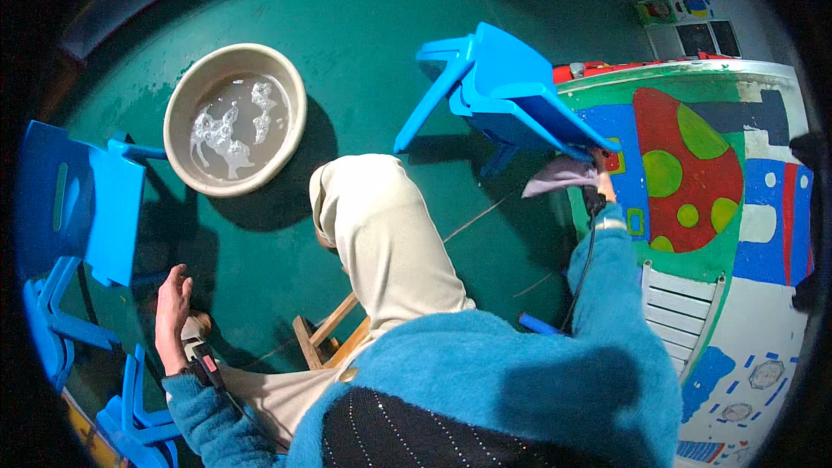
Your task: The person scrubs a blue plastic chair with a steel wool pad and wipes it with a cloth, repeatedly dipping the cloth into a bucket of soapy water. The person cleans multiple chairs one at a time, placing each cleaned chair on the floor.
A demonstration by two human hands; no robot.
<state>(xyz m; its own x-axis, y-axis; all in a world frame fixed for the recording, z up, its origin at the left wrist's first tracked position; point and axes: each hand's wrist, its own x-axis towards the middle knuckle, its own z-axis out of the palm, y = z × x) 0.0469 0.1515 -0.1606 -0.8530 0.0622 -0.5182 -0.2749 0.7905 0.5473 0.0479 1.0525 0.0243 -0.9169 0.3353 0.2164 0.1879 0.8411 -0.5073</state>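
My right hand (604,179) is at a leg end of a blue plastic child's chair (513,91), which lies tipped over on the green floor. A greyish-purple cloth (560,177) hangs at that hand; the fingers are partly hidden, so their grip is unclear. On the other side, my left hand (174,312) is raised beside my knee with its fingers loosely bent and nothing in it. Ahead and to the left stands a round beige plastic basin (300,110) holding cloudy water with suds.
More blue chairs (116,208) stand along the left. Part of a wooden stool (335,325) shows beneath me. At right is a wall painted with a red mushroom (702,175), with a white slatted panel (682,305). Cables run along both my sleeves.
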